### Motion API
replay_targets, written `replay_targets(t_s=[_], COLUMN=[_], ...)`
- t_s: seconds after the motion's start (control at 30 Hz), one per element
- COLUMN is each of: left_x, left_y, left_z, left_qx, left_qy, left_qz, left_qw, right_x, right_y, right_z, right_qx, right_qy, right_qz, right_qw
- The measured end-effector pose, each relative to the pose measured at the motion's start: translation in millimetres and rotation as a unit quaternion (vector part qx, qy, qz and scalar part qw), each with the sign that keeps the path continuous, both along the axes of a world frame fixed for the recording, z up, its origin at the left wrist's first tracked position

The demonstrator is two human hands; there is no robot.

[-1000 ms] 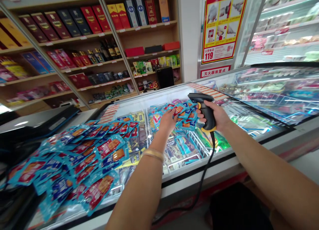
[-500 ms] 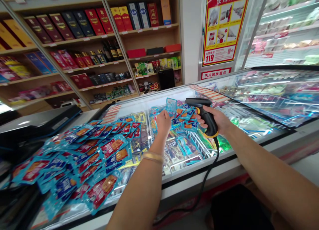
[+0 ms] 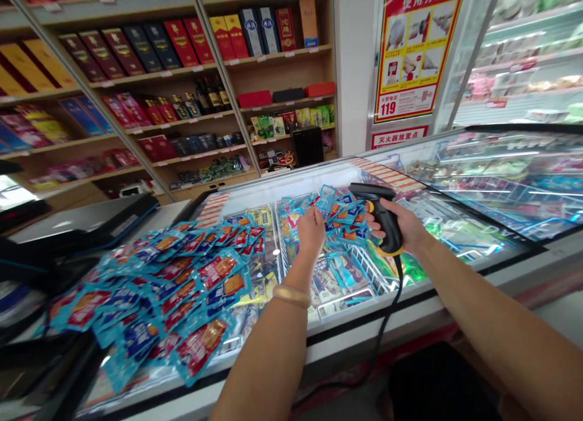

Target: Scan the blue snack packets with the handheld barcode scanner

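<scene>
My left hand [image 3: 312, 231], with a gold bangle on the wrist, is closed on a small blue snack packet [image 3: 327, 198] that sticks up tilted beyond the fingers. My right hand [image 3: 405, 223] grips a black and yellow barcode scanner [image 3: 387, 226], its head facing left toward the packet. Behind and between the hands, a smaller heap of blue snack packets [image 3: 348, 213] rests on the freezer's glass top. To the left spreads a large pile of blue packets with red or navy panels [image 3: 177, 287].
The chest freezer [image 3: 437, 293] holds wire baskets of wrapped goods under its glass. The scanner's black cable [image 3: 385, 330] hangs over the front edge. A dark device with a screen [image 3: 86, 217] stands at left. Shelves of boxes [image 3: 182, 41] and a red poster [image 3: 416, 56] are behind.
My left hand and its packet have shifted slightly right, and the packet has tipped over from upright. The scanner stays in my right hand. The whole view has shifted a little.
</scene>
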State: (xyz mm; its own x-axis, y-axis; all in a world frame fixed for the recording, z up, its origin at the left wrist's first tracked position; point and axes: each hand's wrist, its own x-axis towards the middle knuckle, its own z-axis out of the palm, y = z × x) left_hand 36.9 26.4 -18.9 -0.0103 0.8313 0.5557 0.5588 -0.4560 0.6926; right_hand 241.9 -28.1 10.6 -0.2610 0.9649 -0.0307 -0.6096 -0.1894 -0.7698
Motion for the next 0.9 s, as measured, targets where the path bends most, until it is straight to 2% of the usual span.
replay_targets(t_s=[0.1, 0.17, 0.23, 0.37, 0.47, 0.53, 0.6, 0.7, 0.9], left_x=[-7.7, -25.3, -55.2, -138.3, -192.3, -213.5, -222.5, -220.4, -201.5], left_y=[-13.9, -22.9, -31.9, -55.1, -78.0, -92.7, -104.4, -114.5, -118.2], left_z=[15.0, 27.1, 38.7, 53.2, 51.8, 45.5, 37.5, 29.4, 37.4], left_qx=[0.001, 0.018, 0.043, 0.100, 0.115, 0.102, 0.075, 0.038, 0.040], left_qy=[0.080, 0.125, 0.157, 0.244, 0.307, 0.351, 0.396, 0.427, 0.409], left_qz=[0.044, 0.057, 0.078, 0.122, 0.154, 0.157, 0.151, 0.164, 0.197], left_qw=[0.996, 0.990, 0.984, 0.957, 0.932, 0.917, 0.903, 0.889, 0.890], right_x=[-8.7, -22.2, -41.6, -89.0, -119.2, -131.6, -136.7, -133.4, -119.7], right_y=[0.4, 0.5, 0.7, 2.5, 4.9, 6.0, 6.6, 6.9, 8.6], right_z=[-0.7, 0.6, 3.6, 11.3, 14.9, 15.2, 13.3, 6.6, -7.0], right_qx=[0.004, 0.003, 0.002, -0.001, -0.006, -0.011, -0.021, -0.031, -0.025], right_qy=[0.014, 0.014, 0.013, 0.004, 0.007, 0.017, 0.024, 0.021, 0.006], right_qz=[-0.006, 0.007, 0.031, 0.099, 0.145, 0.163, 0.171, 0.163, 0.140], right_qw=[1.000, 1.000, 0.999, 0.995, 0.989, 0.986, 0.985, 0.986, 0.990])
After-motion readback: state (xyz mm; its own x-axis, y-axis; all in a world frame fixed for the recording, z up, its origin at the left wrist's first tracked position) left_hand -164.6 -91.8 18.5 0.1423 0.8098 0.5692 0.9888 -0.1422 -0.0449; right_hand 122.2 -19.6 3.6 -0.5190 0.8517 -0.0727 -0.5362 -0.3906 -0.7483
